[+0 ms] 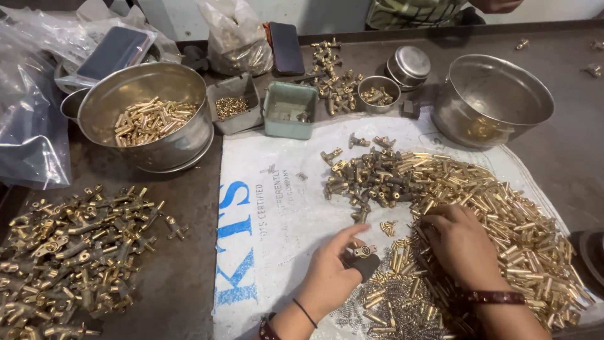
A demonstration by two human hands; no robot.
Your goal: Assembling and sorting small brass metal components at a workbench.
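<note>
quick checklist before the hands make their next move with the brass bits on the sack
1. Left hand has a part: ok, a small brass fitting sits at its fingertips over a dark block.
2. Right hand on stock: ok, it rests on the brass pin pile.
3. What the right fingers hold: cannot tell, they are buried in the pins.
4. Springs within reach: ok, a spring heap lies between the wrists.
5. Room in the left bowl: ok, only partly filled with pins.
6. Right bowl contents: cannot tell, only a brassy glint shows inside.
</note>
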